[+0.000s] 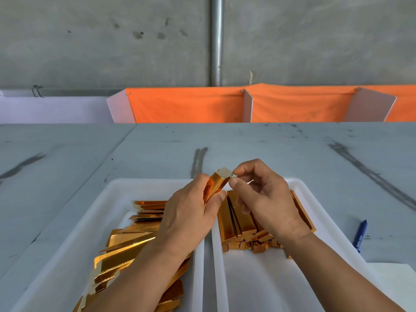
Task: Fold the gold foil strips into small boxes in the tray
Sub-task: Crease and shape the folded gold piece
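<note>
Gold foil strip point(216, 185), one piece, is held clear of the work surface over the far rims of two white trays, at 12 o'clock from the seam between them. It is already bent into a long hollow form, with its pale end flap uppermost.

Grip: the left hand point(193, 212) wraps fingers and thumb round the lower body of the strip. The right hand point(263, 199) pinches the top end flap between thumb and forefinger, with the remaining fingers loosely curled and holding nothing.

Step in hand, as judged: closing one end of a box whose sides are formed. The next move would call for tucking the flap squarely into the open end while the left hand keeps the walls from springing apart. The finished piece would then go with the others at 5 o'clock.

Count: two hands, one strip in work and two trays.
- The left tray point(101, 221) carries the flat strips point(126, 244), at 7 o'clock from the held piece. There are at least ten, overlapped too closely for an exact figure.
- The right tray point(258, 284) carries the folded boxes point(238, 224). There are several, partly hidden under the right hand, so no total is given.
- One blue pen point(360, 236) lies on the grey table point(270, 149), at 3 o'clock from the right tray.
</note>
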